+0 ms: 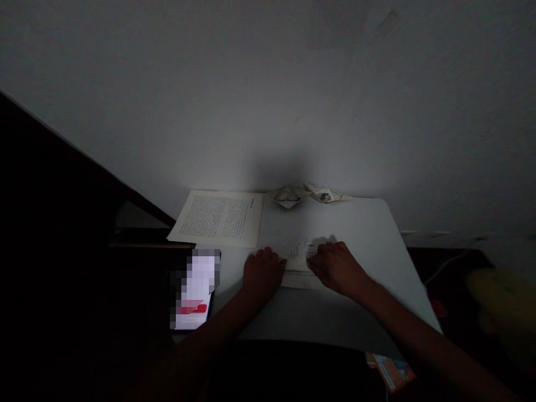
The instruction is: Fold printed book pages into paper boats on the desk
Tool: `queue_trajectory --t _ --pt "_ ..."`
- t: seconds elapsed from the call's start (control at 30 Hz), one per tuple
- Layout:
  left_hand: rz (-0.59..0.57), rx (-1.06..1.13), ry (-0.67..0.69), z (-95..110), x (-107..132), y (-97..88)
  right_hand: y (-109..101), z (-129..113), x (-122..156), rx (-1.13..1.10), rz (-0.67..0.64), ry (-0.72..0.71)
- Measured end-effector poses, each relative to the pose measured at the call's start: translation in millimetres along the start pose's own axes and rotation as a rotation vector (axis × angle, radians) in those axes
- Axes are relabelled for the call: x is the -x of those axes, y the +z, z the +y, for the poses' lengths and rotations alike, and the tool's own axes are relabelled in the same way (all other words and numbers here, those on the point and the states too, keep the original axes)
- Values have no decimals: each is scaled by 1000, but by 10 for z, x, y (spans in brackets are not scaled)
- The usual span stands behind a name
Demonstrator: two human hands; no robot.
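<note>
A partly folded sheet of printed paper [300, 262] lies on the white table [368, 234] between my hands. My left hand [263, 273] rests knuckles up, fingers curled under, pressing on the paper's left edge. My right hand [337, 268] lies over the paper's right side, fingers bent down onto it. The dim light hides the fingertips of both hands.
A stack of printed pages [220, 218] lies at the table's back left. Two folded paper boats [307, 194] sit against the wall. A lit phone [196, 290] lies at the left edge. An orange booklet [391, 371] sticks out below the table's front right.
</note>
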State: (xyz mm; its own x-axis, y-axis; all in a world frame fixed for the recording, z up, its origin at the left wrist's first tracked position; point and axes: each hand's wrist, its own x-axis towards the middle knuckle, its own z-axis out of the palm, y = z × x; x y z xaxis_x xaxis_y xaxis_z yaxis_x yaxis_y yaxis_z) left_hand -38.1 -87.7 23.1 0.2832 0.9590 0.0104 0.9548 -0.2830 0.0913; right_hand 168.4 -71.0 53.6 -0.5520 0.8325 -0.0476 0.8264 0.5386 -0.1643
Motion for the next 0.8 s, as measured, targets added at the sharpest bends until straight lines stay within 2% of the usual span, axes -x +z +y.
queue_trajectory --t 0.17,0.33,0.8 --pt "-2 4 0 2 -7 -11 65 21 -39 -75 16 43" --pt "10 5 6 7 -7 -21 127 42 -43 -58 40 49" --pt "30 16 13 -6 7 -13 112 -10 41 -34 20 50"
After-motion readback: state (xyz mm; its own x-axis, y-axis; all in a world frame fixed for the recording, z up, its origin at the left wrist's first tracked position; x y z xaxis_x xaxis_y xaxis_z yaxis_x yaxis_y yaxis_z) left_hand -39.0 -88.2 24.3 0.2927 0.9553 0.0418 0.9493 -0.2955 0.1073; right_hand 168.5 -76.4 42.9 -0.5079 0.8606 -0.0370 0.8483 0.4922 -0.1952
